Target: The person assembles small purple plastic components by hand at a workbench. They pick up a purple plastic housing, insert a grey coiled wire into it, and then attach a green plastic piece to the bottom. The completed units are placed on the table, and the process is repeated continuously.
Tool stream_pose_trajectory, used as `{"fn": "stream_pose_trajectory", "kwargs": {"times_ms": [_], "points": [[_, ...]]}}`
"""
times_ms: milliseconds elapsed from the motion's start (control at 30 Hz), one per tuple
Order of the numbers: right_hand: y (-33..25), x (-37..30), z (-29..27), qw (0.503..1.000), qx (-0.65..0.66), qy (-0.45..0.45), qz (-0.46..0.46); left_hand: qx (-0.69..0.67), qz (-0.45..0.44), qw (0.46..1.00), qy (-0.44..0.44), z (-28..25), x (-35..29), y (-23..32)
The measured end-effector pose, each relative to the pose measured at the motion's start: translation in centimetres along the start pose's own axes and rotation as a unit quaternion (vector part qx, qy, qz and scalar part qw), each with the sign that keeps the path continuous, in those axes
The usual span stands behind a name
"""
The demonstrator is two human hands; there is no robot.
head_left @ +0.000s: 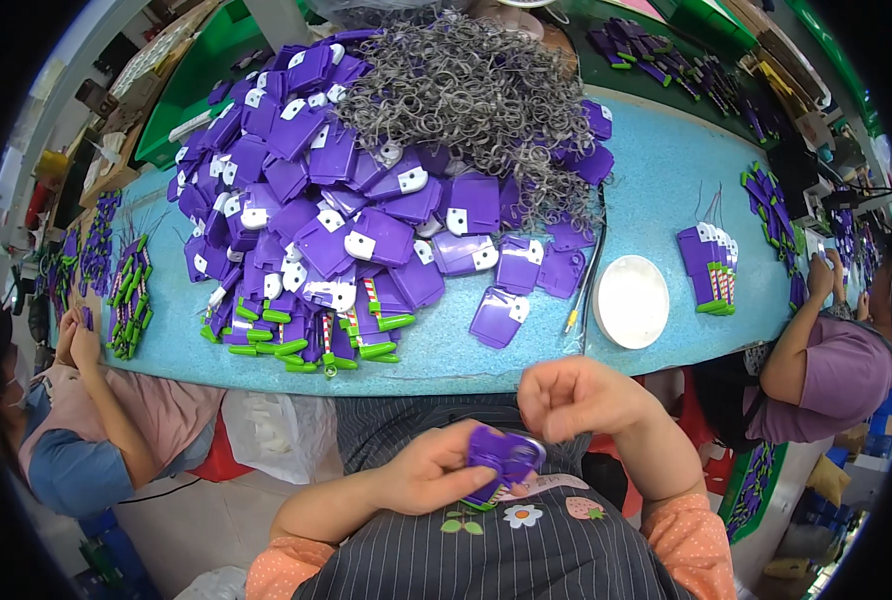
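Note:
In my left hand [436, 468], close to my apron, is a purple plastic piece [501, 455] with a bit of green at its lower end. My left fingers and thumb clasp it from the side. A thin greyish loop shows along its right edge. My right hand [578, 398] hovers just above and to the right of that piece, fingers curled in toward the thumb. Whatever those fingers hold, if anything, is too small or hidden. Beyond my hands lies a big heap of purple plastic pieces [296, 220] with white corners, several with green ends and striped strips.
Grey coiled wires [476, 95] are piled over the heap's far right. A white round bowl [631, 302] stands on the blue table [656, 180], with a cable [588, 275] beside it. Finished-looking purple-green pieces [709, 268] lie fanned at right. People sit at both sides.

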State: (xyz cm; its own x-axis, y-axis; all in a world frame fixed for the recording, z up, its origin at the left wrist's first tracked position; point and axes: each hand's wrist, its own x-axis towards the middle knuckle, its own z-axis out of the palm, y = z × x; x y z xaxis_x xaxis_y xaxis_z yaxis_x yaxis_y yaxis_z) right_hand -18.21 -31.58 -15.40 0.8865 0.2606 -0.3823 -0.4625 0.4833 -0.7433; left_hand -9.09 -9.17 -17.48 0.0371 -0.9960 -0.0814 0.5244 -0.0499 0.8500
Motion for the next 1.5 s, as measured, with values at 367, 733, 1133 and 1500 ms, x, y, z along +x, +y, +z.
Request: {"fn": "stream_pose_trajectory", "kwargs": {"times_ms": [367, 733, 1133, 1500], "points": [[1.8, 6.5, 0.5, 0.597, -0.702, 0.356, -0.155, -0.141, -0.067, 0.968, 0.198, -0.2, -2.0, -0.7], [3.5, -1.4, 3.2, 0.957, -0.153, 0.177, -0.174, -0.101, -0.089, 0.976, 0.174, 0.4, -1.2, -1.3], [5.8, 0.9, 3.6, 0.941, -0.221, 0.197, -0.163, -0.055, -0.110, 0.981, 0.149, 1.1, -0.7, -1.0], [4.8, 1.4, 4.7, 0.943, 0.082, 0.275, -0.168, 0.204, -0.022, 0.968, 0.147, 0.2, 0.3, 0.2]]}}
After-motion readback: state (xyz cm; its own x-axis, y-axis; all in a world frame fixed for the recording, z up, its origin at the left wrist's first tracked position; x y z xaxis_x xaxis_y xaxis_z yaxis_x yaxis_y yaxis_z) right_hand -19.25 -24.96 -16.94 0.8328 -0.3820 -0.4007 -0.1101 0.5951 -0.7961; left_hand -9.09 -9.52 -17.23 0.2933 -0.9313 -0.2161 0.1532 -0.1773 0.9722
